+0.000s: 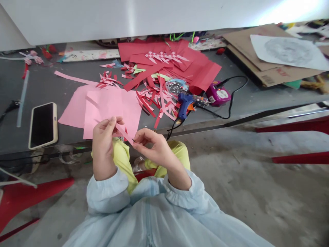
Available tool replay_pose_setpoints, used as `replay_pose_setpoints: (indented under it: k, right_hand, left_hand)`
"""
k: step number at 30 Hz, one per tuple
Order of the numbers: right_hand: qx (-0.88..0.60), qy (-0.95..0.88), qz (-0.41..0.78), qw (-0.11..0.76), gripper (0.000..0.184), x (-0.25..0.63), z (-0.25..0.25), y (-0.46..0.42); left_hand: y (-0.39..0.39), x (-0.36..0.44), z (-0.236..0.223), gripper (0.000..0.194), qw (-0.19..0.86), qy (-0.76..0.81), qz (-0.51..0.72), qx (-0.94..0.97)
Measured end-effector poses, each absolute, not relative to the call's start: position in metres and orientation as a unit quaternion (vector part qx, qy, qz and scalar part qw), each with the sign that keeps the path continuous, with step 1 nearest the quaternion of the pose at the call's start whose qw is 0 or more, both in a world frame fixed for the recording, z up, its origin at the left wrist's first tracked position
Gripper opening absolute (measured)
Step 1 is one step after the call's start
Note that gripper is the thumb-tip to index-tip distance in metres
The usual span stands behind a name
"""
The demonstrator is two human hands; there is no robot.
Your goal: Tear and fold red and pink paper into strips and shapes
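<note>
Pinching a narrow, pink paper strip (124,133) between left hand (104,142) and right hand (153,145), near flat pink paper sheets (108,104).

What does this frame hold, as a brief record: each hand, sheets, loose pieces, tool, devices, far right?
left hand: pinching the upper end of a pink paper strip
right hand: fingertips at the strip's lower end
sheets: pink sheets just beyond the hands; red sheets farther back
loose pieces: cut strips, red and pink, in a loose heap
tool: blue glue gun, lying beside the heap
devices: phone, screen dark, left of the pink sheets
far right: drawing on cardboard
</note>
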State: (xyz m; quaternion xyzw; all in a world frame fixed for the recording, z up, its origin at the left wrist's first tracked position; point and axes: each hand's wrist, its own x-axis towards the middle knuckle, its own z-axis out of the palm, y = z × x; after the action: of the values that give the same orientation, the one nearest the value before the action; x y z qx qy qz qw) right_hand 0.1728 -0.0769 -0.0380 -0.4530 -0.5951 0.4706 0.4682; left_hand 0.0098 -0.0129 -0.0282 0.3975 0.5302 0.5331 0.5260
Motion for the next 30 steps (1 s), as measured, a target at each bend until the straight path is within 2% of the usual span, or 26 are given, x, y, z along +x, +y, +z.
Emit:
replay_pose_setpoints:
  k: [9, 19, 25, 30]
  right_hand:
    - [-0.438, -0.599, 0.498, 0.449, 0.008, 0.199, -0.036, -0.076]
    - [-0.447, -0.574, 0.541, 0.421, 0.007, 0.227, -0.035, -0.08]
    - [-0.443, -0.506, 0.584, 0.454, 0.01, 0.238, -0.043, -0.082]
    - [-0.414, -0.497, 0.609, 0.459, 0.023, 0.24, -0.046, -0.081]
  left_hand:
    - [-0.009, 0.006, -0.036, 0.046, 0.483, 0.536, 0.551, 0.418]
    - [-0.009, 0.008, -0.03, 0.043, 0.467, 0.554, 0.544, 0.424]
    - [-0.007, 0.009, -0.034, 0.04, 0.441, 0.561, 0.555, 0.428]
    - [-0.008, 0.012, -0.036, 0.033, 0.391, 0.589, 0.541, 0.455]
